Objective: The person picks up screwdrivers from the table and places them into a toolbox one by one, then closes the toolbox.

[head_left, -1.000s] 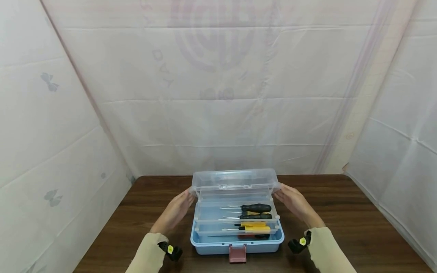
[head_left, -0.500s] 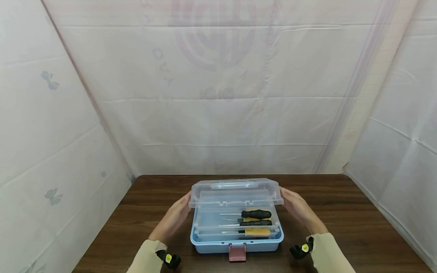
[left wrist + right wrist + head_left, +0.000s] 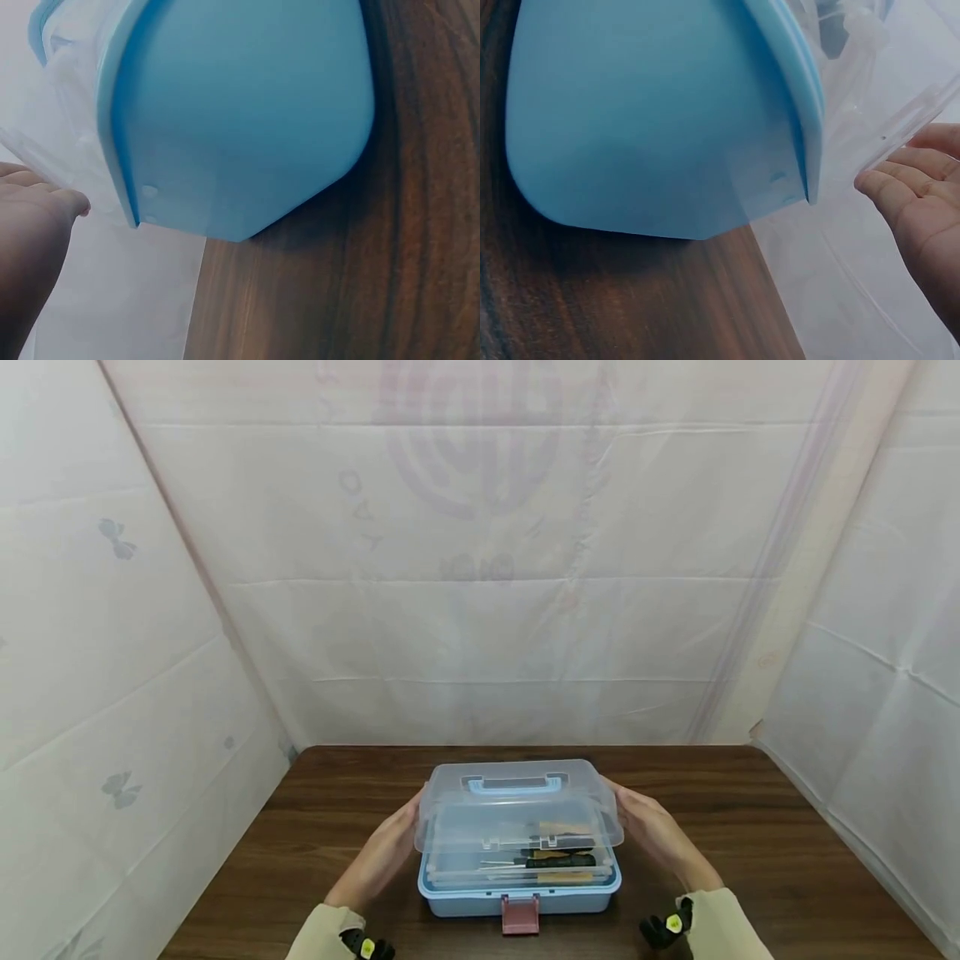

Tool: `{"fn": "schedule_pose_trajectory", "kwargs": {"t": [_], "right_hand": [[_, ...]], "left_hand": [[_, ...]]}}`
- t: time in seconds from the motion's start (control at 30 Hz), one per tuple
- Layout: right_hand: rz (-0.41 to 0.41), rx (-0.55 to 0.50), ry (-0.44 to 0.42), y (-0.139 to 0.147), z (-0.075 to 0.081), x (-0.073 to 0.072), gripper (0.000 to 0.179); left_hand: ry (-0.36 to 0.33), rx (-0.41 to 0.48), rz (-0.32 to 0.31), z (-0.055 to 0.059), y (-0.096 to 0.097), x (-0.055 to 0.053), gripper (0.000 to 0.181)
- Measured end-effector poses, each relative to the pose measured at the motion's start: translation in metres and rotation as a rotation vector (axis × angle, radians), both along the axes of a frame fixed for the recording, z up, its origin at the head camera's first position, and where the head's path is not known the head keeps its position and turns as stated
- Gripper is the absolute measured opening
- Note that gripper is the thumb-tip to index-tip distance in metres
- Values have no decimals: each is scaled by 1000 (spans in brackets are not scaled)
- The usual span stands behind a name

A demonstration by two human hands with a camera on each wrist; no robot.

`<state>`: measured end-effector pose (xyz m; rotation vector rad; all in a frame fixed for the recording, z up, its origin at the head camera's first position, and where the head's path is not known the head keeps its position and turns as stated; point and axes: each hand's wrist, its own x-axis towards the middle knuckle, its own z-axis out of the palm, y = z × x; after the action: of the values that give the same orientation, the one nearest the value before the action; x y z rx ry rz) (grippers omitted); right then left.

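Note:
A light-blue toolbox (image 3: 457,905) stands on the table with its clear lid (image 3: 468,822) tilted partway down over it. The lid carries a blue handle (image 3: 514,787). Through the clear plastic, screwdrivers (image 3: 558,862) with black and yellow grips show in the tray. At the left end of the lid, my left hand (image 3: 381,853) touches its edge with fingers extended. My right hand (image 3: 663,837) does likewise at the right end. In the right wrist view, the straight fingers (image 3: 891,193) meet the lid's edge from outside. A pinkish-brown latch (image 3: 521,916) hangs down at the box front.
The dark wood table (image 3: 795,843) extends to both sides of the toolbox. White sheeting (image 3: 480,635) rises behind the back edge and along both sides. Each wrist wears a black camera strap, the right one (image 3: 663,928) close to the table.
The lid has swung forward and down from nearly upright, now covering most of the tray. Both hands have stayed at its ends; the box base has hardly moved.

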<state>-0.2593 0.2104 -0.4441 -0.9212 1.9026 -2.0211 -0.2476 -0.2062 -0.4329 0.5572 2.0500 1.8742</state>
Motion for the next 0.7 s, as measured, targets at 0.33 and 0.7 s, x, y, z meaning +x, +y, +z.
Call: {"fn": "schedule_pose_trajectory", "kwargs": {"t": [0.33,0.7], "right_hand": [[22,-13,-23,-1,-6,3,52],[29,-5,-14,-1,-9,9,52]], "left_hand": [[15,9,-50,-5,-1,5,65],[42,39,-93,-12,0,10,60]]}}
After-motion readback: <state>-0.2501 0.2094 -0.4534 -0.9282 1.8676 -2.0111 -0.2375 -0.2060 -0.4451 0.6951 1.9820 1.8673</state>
